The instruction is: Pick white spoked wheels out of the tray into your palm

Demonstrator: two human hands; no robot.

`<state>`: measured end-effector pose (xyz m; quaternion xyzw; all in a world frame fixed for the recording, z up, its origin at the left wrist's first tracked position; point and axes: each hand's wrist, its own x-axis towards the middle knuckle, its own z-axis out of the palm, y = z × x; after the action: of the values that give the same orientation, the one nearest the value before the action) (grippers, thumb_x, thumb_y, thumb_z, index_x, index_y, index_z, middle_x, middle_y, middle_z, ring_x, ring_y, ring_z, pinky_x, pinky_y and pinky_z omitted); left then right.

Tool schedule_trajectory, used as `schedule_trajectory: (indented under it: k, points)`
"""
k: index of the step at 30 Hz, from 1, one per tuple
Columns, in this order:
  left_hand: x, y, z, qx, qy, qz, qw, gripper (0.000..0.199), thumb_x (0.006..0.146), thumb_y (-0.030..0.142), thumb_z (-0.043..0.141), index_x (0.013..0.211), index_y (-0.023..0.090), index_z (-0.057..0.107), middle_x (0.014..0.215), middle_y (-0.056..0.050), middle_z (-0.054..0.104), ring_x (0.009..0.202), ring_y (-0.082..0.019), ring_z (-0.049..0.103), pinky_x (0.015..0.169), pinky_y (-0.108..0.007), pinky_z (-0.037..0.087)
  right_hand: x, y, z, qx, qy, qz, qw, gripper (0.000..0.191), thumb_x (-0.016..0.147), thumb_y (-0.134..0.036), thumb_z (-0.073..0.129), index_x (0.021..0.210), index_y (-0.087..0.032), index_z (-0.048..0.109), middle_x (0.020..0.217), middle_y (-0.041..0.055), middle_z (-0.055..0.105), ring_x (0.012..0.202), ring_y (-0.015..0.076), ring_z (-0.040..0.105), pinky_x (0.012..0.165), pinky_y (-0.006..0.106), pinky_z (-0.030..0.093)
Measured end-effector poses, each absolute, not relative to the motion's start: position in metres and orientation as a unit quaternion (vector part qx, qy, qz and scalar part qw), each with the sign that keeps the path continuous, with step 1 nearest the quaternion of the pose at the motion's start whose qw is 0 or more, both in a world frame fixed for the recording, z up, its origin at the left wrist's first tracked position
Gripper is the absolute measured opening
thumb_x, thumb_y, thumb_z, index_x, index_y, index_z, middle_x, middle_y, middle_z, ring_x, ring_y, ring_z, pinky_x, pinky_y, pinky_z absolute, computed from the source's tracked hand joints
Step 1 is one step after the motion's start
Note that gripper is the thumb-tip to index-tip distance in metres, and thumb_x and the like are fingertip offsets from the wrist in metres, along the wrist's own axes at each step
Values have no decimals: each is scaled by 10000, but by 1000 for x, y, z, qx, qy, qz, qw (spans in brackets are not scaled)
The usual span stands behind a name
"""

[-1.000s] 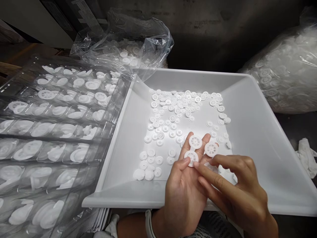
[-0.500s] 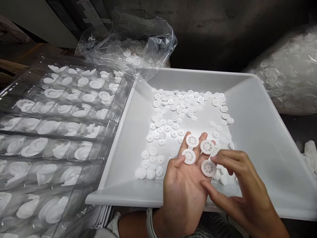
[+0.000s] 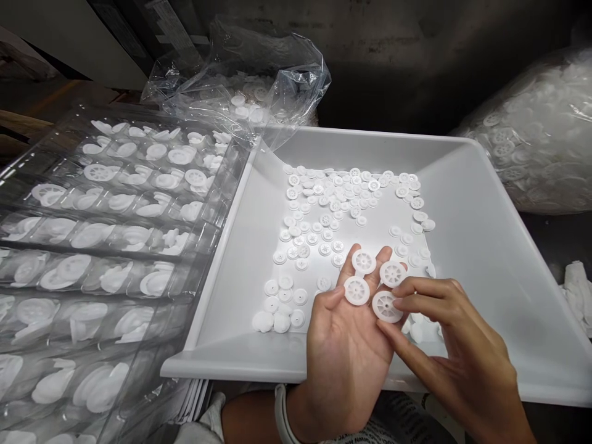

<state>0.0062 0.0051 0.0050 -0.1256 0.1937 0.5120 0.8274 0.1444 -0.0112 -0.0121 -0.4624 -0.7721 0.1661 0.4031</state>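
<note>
Palm up above the white bin, my left hand (image 3: 349, 354) holds several white spoked plastic wheels (image 3: 356, 291) spread over its fingers, the thumb bent over beside one of them. My right hand (image 3: 462, 339) pinches the lowest right wheel (image 3: 383, 307) between thumb and fingertips, against the left fingers. Under both hands, many similar white discs (image 3: 324, 248) lie loose on the floor of the bin (image 3: 462, 203). Some of these are hidden behind my hands.
Clear compartment trays (image 3: 203, 234), with white plastic parts in their pockets, are at the left. An open clear bag (image 3: 296, 80) of discs stands behind the bin. A large full bag (image 3: 536, 135) is at the right. A dark wall rises at the back.
My right thumb and fingers have closed on the lower right wheel, which has shifted slightly up and left. My left hand and its other wheels have drifted a little to the right.
</note>
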Motion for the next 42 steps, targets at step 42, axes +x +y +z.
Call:
schedule_trajectory:
  k: [42]
  points:
    - [5,7,2,-138,198,509,826,433,955,306,403,1346,195,552,1326,-105,672,1296,-240,611,1171,-350,375,143,-6,-13,-443,-812,68,374,244,899,12,707,1129,-65,682,1147,107,664,1023,215,584,867,347,493]
